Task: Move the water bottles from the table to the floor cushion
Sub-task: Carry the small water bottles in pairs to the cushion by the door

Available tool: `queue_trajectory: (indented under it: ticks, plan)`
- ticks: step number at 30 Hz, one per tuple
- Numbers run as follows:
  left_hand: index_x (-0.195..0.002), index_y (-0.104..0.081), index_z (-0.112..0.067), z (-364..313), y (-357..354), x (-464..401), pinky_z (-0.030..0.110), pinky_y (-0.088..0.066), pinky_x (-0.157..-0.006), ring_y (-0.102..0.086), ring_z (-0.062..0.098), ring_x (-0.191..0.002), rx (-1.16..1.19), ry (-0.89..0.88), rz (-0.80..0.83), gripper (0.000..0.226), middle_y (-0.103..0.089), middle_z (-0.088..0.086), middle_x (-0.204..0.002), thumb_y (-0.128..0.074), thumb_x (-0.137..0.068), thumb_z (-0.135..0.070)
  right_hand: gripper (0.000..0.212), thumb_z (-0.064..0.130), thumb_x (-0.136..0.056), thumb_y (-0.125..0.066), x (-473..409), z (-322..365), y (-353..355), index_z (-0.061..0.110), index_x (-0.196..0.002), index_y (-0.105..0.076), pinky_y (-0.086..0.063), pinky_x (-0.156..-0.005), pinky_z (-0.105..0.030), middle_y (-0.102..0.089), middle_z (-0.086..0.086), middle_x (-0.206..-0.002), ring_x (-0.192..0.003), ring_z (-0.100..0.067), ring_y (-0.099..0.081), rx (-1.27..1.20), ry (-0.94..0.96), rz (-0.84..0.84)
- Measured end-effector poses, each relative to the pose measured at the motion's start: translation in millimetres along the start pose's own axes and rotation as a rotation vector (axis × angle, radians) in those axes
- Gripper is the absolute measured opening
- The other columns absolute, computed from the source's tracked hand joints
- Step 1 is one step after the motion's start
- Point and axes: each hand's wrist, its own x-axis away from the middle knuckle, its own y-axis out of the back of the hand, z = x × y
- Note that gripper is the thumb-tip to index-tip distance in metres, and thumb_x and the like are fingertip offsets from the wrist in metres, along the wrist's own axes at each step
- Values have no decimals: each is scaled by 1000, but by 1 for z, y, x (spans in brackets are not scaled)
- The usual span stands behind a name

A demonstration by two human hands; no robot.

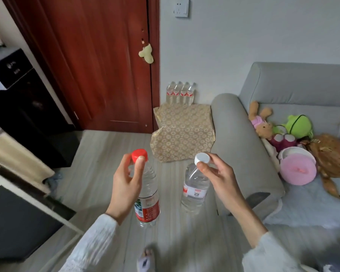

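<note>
My left hand (127, 184) grips the neck of a clear bottle with a red cap and red label (148, 201), which hangs upright above the floor. My right hand (217, 178) holds a shorter clear bottle with a white cap (194, 190) by its cap and neck, also in the air. Ahead on the floor lies a beige patterned floor cushion (183, 132), against the sofa arm. Several bottles with red labels (181, 93) stand in a row at the cushion's far edge by the wall.
A grey sofa (243, 138) stands on the right, with plush toys (294, 138) on its seat. A red-brown door (98, 61) is behind the cushion. Dark furniture (18, 99) and a dark table edge (28, 209) line the left. My slippered foot (146, 259) shows below.
</note>
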Motion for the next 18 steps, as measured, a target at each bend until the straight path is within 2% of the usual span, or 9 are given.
queue_trajectory:
  ticks: [4,7,13,18]
  plan:
    - [-90,-59,-30,21,-18,-78,29,-49,-76,-61,4,-84,4,5,30,27,-65,-9,-87,-45,-87,-53,16,14,-83,-62,-75,-18,-7,27,-91,-63,-47,-72,-10,-67,5,-92,-83,-4,-62,32,-18,-32]
    - [-93,-59,-29,29,-29,-145,35,-50,-82,-62,9,-88,24,-2,72,25,-65,-10,-88,-45,-86,-49,17,17,-82,-63,-135,-27,-14,32,-90,-63,-48,-74,-13,-67,8,-93,-87,-8,-62,81,-6,-71]
    - [-100,-59,-25,26,-53,-282,35,-49,-86,-61,11,-95,25,-76,152,32,-64,-14,-91,-44,-85,-49,24,18,-80,-65,-243,-26,-16,42,-84,-64,-47,-74,-9,-66,16,-90,-83,4,-60,81,27,-186]
    - [-98,-59,-27,38,-86,-366,29,-48,-85,-60,4,-93,6,-98,220,28,-65,-11,-93,-46,-85,-48,23,17,-81,-64,-325,-30,-7,40,-86,-62,-48,-82,-25,-65,14,-93,-90,-10,-61,106,18,-221]
